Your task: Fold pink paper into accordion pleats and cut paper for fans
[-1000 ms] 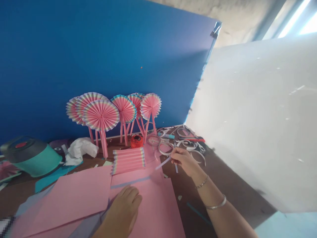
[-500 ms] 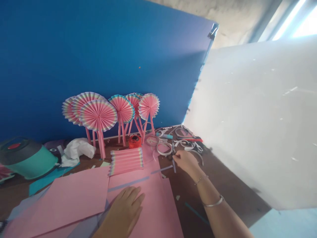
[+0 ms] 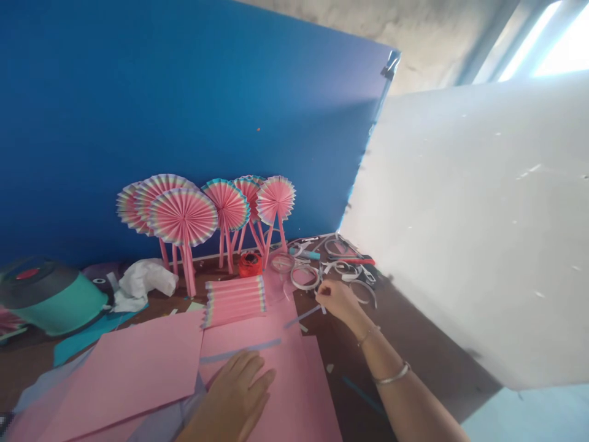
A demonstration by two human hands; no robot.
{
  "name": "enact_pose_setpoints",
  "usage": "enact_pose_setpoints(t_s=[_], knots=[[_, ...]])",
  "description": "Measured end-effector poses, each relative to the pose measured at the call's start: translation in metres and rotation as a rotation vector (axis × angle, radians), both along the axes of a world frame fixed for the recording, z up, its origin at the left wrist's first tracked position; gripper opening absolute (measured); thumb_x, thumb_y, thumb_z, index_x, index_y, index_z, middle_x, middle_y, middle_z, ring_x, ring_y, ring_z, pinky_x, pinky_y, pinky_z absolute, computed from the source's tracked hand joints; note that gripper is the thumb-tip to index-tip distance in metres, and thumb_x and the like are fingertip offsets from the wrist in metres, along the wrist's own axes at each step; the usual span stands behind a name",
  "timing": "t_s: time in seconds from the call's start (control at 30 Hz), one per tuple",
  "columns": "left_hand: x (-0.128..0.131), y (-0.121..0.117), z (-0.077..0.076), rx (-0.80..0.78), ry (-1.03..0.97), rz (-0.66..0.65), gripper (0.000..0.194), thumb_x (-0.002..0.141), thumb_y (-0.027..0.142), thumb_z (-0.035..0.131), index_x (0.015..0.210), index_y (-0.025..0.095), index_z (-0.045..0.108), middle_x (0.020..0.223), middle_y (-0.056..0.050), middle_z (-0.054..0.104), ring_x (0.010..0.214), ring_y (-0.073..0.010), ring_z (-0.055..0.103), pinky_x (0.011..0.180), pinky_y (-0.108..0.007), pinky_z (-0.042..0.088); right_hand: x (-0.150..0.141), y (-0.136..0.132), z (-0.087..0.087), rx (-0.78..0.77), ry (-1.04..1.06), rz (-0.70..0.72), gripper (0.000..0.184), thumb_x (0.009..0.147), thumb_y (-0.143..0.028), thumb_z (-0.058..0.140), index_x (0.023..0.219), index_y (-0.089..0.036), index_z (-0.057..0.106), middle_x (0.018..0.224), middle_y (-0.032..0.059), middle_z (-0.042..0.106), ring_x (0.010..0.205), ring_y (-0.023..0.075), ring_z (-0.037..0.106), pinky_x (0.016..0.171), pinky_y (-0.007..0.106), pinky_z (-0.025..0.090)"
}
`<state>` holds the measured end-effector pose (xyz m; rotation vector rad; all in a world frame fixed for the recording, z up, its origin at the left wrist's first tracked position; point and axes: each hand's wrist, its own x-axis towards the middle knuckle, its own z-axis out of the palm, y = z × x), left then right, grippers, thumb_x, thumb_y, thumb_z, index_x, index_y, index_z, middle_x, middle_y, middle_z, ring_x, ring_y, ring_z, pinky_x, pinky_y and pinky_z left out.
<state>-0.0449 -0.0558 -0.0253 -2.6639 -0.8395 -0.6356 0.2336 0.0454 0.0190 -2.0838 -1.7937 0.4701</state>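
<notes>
My left hand (image 3: pixel 239 393) lies flat on a pink paper sheet (image 3: pixel 294 380), holding nothing. My right hand (image 3: pixel 335 301) pinches a thin pale paper strip (image 3: pixel 304 316) between its fingers, and the strip's far end reaches over the pink sheet. A pleated pink paper strip with rainbow edges (image 3: pixel 234 301) lies just beyond the sheet. Several white paper rings (image 3: pixel 304 277) sit close past my right hand. Several pleated paper fans on pink sticks (image 3: pixel 184 216) stand against the backdrop.
A blue board (image 3: pixel 138 123) rises behind the fans, and a white board (image 3: pixel 460 245) leans at the right. A teal container with a dark lid (image 3: pixel 50 301), crumpled white tissue (image 3: pixel 142 277), a red roll (image 3: pixel 250 264) and a red-handled tool (image 3: pixel 361 261) stand around the brown tabletop (image 3: pixel 405 344).
My right hand has drawn slightly toward me and left, with the strip now lower. My left hand's fingers have shifted right on the sheet. The whole view has drifted slightly.
</notes>
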Motion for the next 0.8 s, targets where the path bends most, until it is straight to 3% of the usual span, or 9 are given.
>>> enact_pose_setpoints(t_s=[0.13, 0.27, 0.4, 0.57, 0.8], knots=[[0.004, -0.003, 0.002, 0.010, 0.015, 0.022, 0.027, 0.091, 0.030, 0.045, 0.113, 0.024, 0.059, 0.109, -0.003, 0.066, 0.101, -0.0171, 0.059, 0.089, -0.030, 0.047, -0.004, -0.001, 0.004, 0.042, 0.718, 0.110, 0.008, 0.069, -0.024, 0.052, 0.064, -0.017, 0.053, 0.064, 0.0017, 0.064, 0.052, 0.0111, 0.051, 0.048, 0.022, 0.032], [0.005, -0.004, 0.004, -0.008, 0.018, 0.015, 0.030, 0.091, 0.033, 0.044, 0.117, 0.024, 0.056, 0.115, -0.003, 0.064, 0.103, -0.0168, 0.057, 0.090, -0.030, 0.046, -0.011, -0.004, 0.002, -0.048, 1.040, 0.272, 0.014, 0.065, -0.026, 0.064, 0.067, -0.017, 0.054, 0.061, -0.0022, 0.060, 0.051, 0.0081, 0.047, 0.049, 0.021, 0.034], [0.005, -0.005, 0.004, -0.074, 0.035, 0.029, 0.031, 0.091, 0.035, 0.045, 0.118, 0.025, 0.055, 0.117, -0.003, 0.063, 0.104, -0.0174, 0.057, 0.090, -0.030, 0.046, -0.013, -0.008, -0.001, -0.224, 1.020, 0.416, 0.023, 0.061, -0.023, 0.071, 0.080, -0.015, 0.063, 0.067, -0.0032, 0.060, 0.061, 0.0091, 0.054, 0.058, 0.021, 0.042], [0.010, -0.006, 0.004, -0.142, 0.059, 0.039, 0.028, 0.091, 0.035, 0.044, 0.114, 0.024, 0.057, 0.118, -0.004, 0.062, 0.102, -0.0206, 0.057, 0.085, -0.034, 0.046, -0.015, -0.011, -0.006, -0.405, 0.880, 0.547, 0.020, 0.061, -0.021, 0.069, 0.079, -0.014, 0.069, 0.067, -0.0016, 0.062, 0.059, 0.0095, 0.057, 0.059, 0.022, 0.045], [0.020, -0.006, 0.001, -0.227, 0.099, 0.066, 0.034, 0.090, 0.032, 0.044, 0.123, 0.024, 0.050, 0.127, -0.005, 0.057, 0.103, -0.0210, 0.055, 0.087, -0.035, 0.042, -0.011, -0.009, -0.007, -0.499, 0.663, 0.717, 0.030, 0.060, -0.010, 0.058, 0.085, -0.014, 0.073, 0.066, -0.0019, 0.064, 0.059, 0.0089, 0.055, 0.056, 0.018, 0.041]])
